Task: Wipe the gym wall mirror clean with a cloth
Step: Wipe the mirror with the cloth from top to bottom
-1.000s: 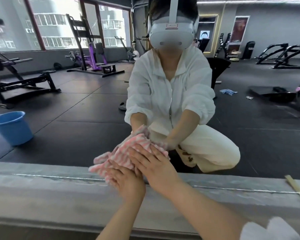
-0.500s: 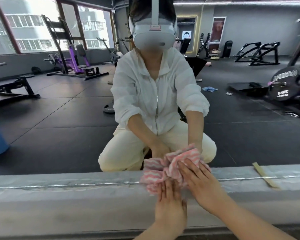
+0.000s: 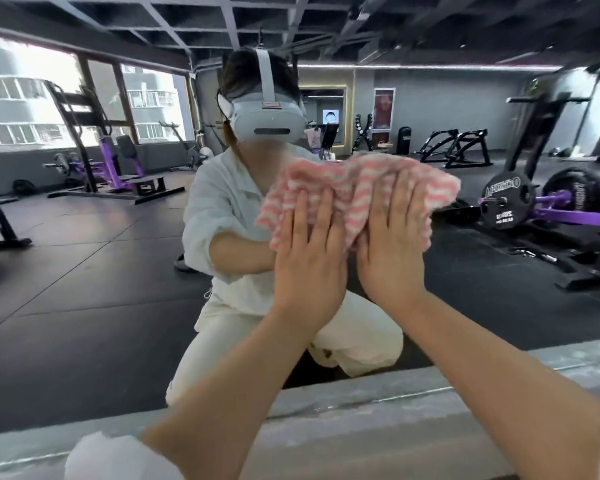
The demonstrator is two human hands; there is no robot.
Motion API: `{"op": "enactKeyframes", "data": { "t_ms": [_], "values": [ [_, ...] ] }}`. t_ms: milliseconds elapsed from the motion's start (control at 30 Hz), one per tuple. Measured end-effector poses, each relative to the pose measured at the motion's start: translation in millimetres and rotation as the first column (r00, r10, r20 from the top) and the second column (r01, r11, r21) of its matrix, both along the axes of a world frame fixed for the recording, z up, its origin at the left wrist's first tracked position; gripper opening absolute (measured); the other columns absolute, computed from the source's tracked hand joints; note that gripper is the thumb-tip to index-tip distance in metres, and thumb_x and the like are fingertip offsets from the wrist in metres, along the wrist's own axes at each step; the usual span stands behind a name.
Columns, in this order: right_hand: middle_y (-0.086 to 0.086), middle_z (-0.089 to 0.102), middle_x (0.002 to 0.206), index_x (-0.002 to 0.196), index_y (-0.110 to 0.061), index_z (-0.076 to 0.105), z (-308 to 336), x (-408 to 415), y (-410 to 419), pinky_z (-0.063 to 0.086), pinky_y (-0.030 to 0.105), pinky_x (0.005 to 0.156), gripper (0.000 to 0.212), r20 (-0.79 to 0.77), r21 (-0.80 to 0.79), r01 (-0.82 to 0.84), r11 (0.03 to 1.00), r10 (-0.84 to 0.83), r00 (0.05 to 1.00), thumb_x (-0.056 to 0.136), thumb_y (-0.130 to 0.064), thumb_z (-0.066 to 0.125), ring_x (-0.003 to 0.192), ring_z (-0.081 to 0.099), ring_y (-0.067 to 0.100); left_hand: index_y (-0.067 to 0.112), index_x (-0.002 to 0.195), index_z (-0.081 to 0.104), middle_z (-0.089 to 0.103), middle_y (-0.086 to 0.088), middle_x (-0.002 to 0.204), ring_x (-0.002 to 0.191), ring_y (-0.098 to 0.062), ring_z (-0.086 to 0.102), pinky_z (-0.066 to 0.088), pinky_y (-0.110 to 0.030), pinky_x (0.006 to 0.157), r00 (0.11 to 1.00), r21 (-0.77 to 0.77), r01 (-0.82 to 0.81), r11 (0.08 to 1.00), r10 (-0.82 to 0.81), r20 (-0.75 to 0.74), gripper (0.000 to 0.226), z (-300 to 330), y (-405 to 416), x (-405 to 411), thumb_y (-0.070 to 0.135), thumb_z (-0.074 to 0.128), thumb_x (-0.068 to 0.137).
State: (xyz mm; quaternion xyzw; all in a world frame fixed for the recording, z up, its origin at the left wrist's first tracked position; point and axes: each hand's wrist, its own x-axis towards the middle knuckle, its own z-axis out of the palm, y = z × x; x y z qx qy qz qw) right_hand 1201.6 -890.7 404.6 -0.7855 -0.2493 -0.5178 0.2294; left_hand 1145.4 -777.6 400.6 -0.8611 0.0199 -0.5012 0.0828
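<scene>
Gym floor and machines fill the mirror (image 3: pixel 84 306) before me. My left hand (image 3: pixel 309 268) and right hand (image 3: pixel 390 251), fingers straight, press the striped cloth (image 3: pixel 354 188) flat against the glass above its bottom edge, spreading pressure to wipe.

A gym, seen reflected in a wall mirror (image 3: pixel 84 306). Left of the crouching person's reflection (image 3: pixel 243 209) stands a purple weight machine (image 3: pixel 108 164) before big windows (image 3: pixel 25 98); to its right a barbell with a plate (image 3: pixel 504 201), on dark rubber flooring (image 3: pixel 84 271).
</scene>
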Motion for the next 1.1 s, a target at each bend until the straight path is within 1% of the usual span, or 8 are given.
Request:
{"op": "enactKeyframes", "data": {
  "t_ms": [267,400,500,567,633,833,967,1100],
  "values": [
    [0.024,-0.012,0.157,0.15,-0.001,-0.011,-136,-18,-28,0.026,0.062,0.108,0.08,-0.023,-0.321,0.052,0.945,-0.063,0.998,0.086,-0.016,0.035,0.144,-0.002,0.045,0.006,0.139,0.037,0.048,-0.013,0.141,0.134,-0.036,0.028,0.007,-0.046,0.115,0.96,0.277,0.157,0.948,-0.08,-0.269,0.089,-123,15,-14,0.037,0.076,0.066],
    [0.017,0.007,0.159,0.154,-0.013,-0.002,-228,-40,-53,0.042,0.057,0.1,0.067,-0.231,-0.362,-0.056,0.931,-0.031,0.973,0.098,-0.025,0.032,0.142,0.015,0.043,0.01,0.121,0.064,0.061,-0.006,0.128,0.123,-0.029,0.039,0.022,-0.044,0.108,0.866,0.368,0.31,0.877,-0.1,-0.491,0.06,-200,21,-25,0.027,0.071,0.064],
    [0.01,0.002,0.162,0.154,-0.015,0.001,-258,-41,-61,0.028,0.047,0.108,0.057,-0.343,-0.368,-0.073,0.927,-0.063,0.937,0.104,-0.038,0.015,0.143,0.013,0.04,0.011,0.112,0.071,0.066,-0.006,0.119,0.116,-0.027,0.042,0.029,-0.04,0.1,0.858,0.336,0.344,0.877,-0.148,-0.492,0.051,-213,19,-20,0.022,0.042,0.071],
    [0.017,0.013,0.159,0.153,-0.008,0.012,-259,-36,-60,0.025,0.048,0.108,0.058,-0.362,-0.345,-0.079,0.935,-0.054,0.931,0.104,-0.038,0.017,0.141,0.015,0.044,0.011,0.118,0.065,0.065,-0.007,0.117,0.114,-0.027,0.043,0.03,-0.038,0.098,0.903,0.327,0.304,0.895,-0.161,-0.399,0.05,-208,9,-10,0.022,0.054,0.07],
    [0.024,0.026,0.153,0.149,0.0,0.025,-252,-28,-59,0.022,0.051,0.111,0.058,-0.365,-0.259,-0.075,0.963,-0.025,0.931,0.105,-0.037,0.02,0.142,0.015,0.046,0.011,0.125,0.055,0.057,-0.01,0.124,0.118,-0.028,0.04,0.03,-0.039,0.098,0.928,0.282,0.245,0.928,-0.141,-0.345,0.065,-198,-8,-3,0.02,0.069,0.062],
    [0.027,0.025,0.152,0.146,0.003,0.027,-152,31,-94,0.011,0.055,0.117,0.051,-0.15,-0.24,-0.048,0.97,0.012,0.989,0.106,-0.026,0.017,0.143,0.013,0.044,0.014,0.153,0.002,-0.011,-0.01,0.159,0.146,-0.03,-0.009,0.001,-0.048,0.115,0.993,0.098,0.045,0.994,-0.034,-0.117,0.078,-134,-76,43,0.027,0.033,0.084],
    [0.022,0.013,0.157,0.15,-0.003,0.024,-54,75,-126,0.002,0.049,0.12,0.053,0.021,-0.266,0.006,0.964,0.0,1.0,0.104,-0.027,0.015,0.146,0.006,0.039,0.016,0.153,0.011,-0.012,-0.014,0.158,0.145,-0.036,-0.011,0.002,-0.062,0.112,0.998,0.026,-0.05,0.998,0.049,0.026,0.058,-50,-111,79,0.035,0.018,0.099],
    [0.011,-0.007,0.161,0.153,-0.007,0.006,56,101,-145,0.0,0.045,0.12,0.071,0.228,-0.235,-0.075,0.969,0.13,0.965,0.092,-0.032,0.034,0.147,-0.006,0.033,0.008,0.149,0.022,-0.006,-0.018,0.158,0.145,-0.038,-0.002,0.005,-0.054,0.111,0.977,-0.098,-0.137,0.986,0.151,0.148,0.066,45,-136,104,0.034,0.031,0.089]
  ]
}}
